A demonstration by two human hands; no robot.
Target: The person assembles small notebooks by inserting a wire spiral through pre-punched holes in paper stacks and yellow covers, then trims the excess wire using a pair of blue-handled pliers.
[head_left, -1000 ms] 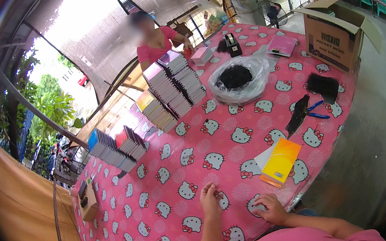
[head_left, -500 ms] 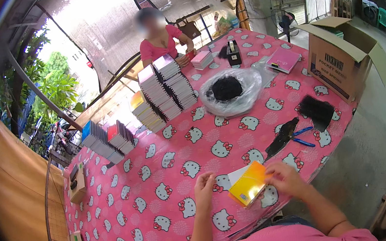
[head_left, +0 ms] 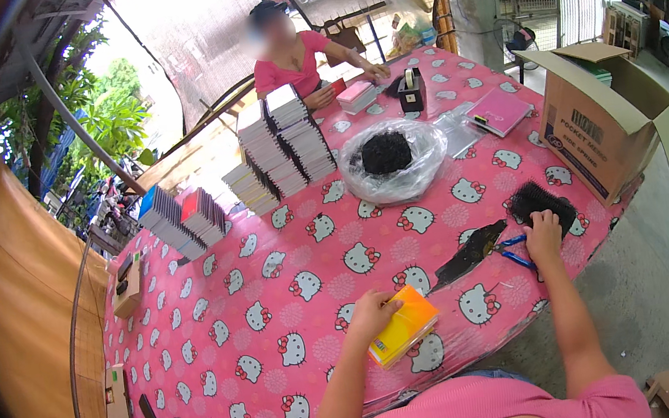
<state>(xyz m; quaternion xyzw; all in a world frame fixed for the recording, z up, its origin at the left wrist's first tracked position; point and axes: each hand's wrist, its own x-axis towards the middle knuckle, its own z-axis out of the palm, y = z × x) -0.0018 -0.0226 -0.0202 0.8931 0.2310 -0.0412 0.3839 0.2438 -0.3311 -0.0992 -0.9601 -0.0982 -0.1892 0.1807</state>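
Fingers of my left hand [head_left: 371,313] curled over one yellow notebook [head_left: 403,324], my right hand [head_left: 542,234] pressing fingertips on one black comb stack [head_left: 540,201], blue-handled pliers [head_left: 516,250] beside.

An open-air packing workspace under a shade awning [head_left: 180,25], beside a street. A long table [head_left: 279,302] in a pink cartoon-cat cloth carries stacks of small notebooks [head_left: 283,143] at the far side, and an open cardboard carton [head_left: 596,125] stands at its right. Trees [head_left: 96,123] show far left.
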